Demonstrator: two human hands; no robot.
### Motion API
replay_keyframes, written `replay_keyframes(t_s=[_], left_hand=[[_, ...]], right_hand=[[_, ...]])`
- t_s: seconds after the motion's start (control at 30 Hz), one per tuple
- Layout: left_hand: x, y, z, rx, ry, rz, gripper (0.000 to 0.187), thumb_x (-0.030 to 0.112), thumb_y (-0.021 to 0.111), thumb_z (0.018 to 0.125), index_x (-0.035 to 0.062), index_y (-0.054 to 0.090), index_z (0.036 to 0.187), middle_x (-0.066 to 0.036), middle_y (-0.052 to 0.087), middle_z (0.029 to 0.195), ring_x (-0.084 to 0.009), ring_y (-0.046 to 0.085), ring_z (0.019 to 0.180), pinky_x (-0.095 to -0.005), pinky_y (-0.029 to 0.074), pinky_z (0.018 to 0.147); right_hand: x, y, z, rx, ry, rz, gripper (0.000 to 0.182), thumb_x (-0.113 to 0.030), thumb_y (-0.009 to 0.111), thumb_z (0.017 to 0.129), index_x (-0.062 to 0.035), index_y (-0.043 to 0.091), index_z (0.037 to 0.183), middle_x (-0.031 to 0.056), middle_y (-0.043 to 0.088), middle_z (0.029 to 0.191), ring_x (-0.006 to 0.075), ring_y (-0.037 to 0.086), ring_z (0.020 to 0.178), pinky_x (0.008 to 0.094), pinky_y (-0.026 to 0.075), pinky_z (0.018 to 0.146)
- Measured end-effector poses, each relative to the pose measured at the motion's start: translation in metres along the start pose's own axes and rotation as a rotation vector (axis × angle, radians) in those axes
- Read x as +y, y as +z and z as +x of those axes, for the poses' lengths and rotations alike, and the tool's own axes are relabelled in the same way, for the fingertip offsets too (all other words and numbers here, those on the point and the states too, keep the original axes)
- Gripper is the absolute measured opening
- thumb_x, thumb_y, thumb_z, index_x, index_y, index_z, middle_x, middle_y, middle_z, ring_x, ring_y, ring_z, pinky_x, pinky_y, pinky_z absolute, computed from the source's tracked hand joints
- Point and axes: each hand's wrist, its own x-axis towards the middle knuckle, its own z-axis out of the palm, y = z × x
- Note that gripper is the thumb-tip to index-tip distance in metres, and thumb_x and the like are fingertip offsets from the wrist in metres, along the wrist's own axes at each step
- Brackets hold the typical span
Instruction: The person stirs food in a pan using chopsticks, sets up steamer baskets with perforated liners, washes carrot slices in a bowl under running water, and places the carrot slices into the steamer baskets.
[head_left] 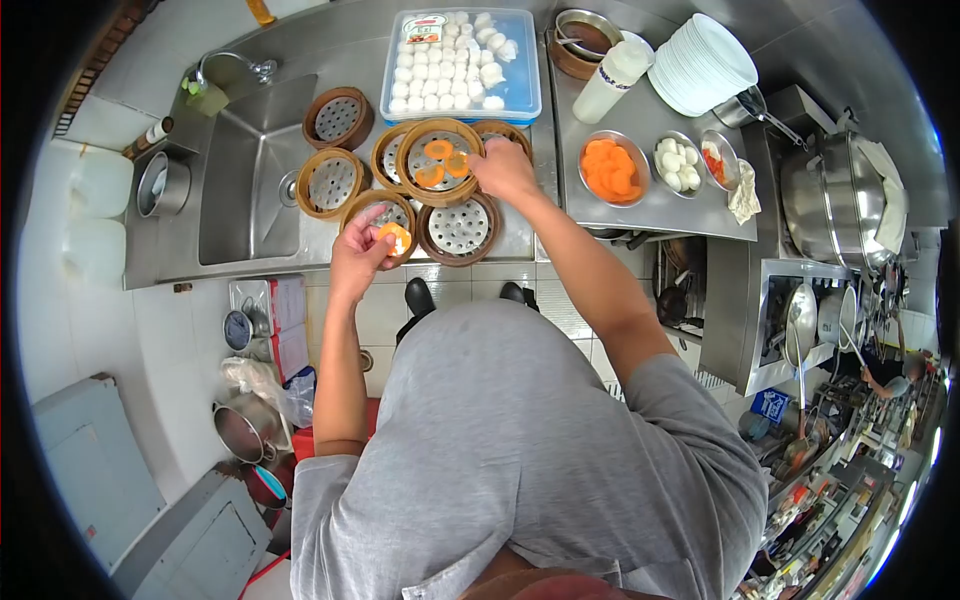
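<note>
In the head view, my left hand (364, 252) pinches a small stack of orange carrot slices (395, 238) above the front-left bamboo steamer (352, 208). My right hand (503, 170) reaches over the right rim of a raised bamboo steamer (402, 160), its fingertips closed at the edge of a carrot slice (457, 164). Two more slices, a carrot slice (438, 148) and another carrot slice (429, 177), lie on that steamer's perforated metal base. Around it stand several bamboo steamers with perforated metal plates, among them a front one (459, 228) and a left one (331, 184).
Behind the steamers sits a plastic tub (531, 70) of white balls. A bowl of carrot slices (611, 168), a bowl of white balls (678, 164), a squeeze bottle (612, 80) and stacked plates (703, 64) stand on the right. A sink (250, 170) lies left; a large metal pot (830, 195) stands far right.
</note>
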Motion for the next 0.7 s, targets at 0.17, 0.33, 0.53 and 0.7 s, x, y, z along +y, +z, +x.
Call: replay_keyframes(t_s=[0.17, 0.33, 0.53, 0.7], left_hand=[[-0.001, -0.009, 0.0, 0.004, 0.04, -0.004, 0.05, 0.002, 0.067, 0.095, 0.0005, 0.052, 0.143, -0.001, 0.067, 0.086, -0.006, 0.062, 0.07, -0.0202, 0.052, 0.059], [0.007, -0.005, 0.005, -0.013, 0.063, 0.028, 0.05, 0.002, 0.067, 0.095, 0.0001, 0.052, 0.143, 0.0, 0.068, 0.086, -0.0064, 0.063, 0.073, -0.0203, 0.052, 0.06], [0.008, 0.006, 0.015, -0.055, 0.061, 0.03, 0.05, 0.002, 0.067, 0.095, 0.0008, 0.053, 0.143, 0.001, 0.067, 0.085, -0.0057, 0.063, 0.075, -0.0203, 0.052, 0.061], [0.007, 0.026, 0.018, -0.124, 0.052, 0.034, 0.05, 0.002, 0.067, 0.095, 0.001, 0.052, 0.143, -0.001, 0.07, 0.089, -0.0057, 0.063, 0.076, -0.0205, 0.052, 0.061]], right_hand=[[0.009, -0.035, -0.014, 0.099, -0.027, 0.086, 0.036, -0.03, 0.062, 0.089, 0.0049, 0.07, 0.093, 0.0264, 0.071, 0.099, 0.0354, 0.072, 0.088, 0.0443, 0.055, 0.082], [0.04, -0.119, -0.065, 0.247, -0.031, 0.21, 0.032, -0.025, 0.06, 0.089, 0.0054, 0.069, 0.093, 0.0192, 0.069, 0.077, 0.0242, 0.07, 0.061, 0.0359, 0.056, 0.061], [0.128, -0.182, -0.152, 0.408, 0.136, 0.134, 0.028, -0.02, 0.058, 0.088, 0.006, 0.068, 0.087, 0.0141, 0.065, 0.065, 0.0194, 0.067, 0.056, 0.0335, 0.053, 0.053], [0.203, -0.197, -0.208, 0.549, 0.419, 0.216, 0.029, -0.019, 0.056, 0.088, 0.0064, 0.068, 0.079, 0.0139, 0.065, 0.06, 0.0209, 0.066, 0.052, 0.0358, 0.052, 0.053]])
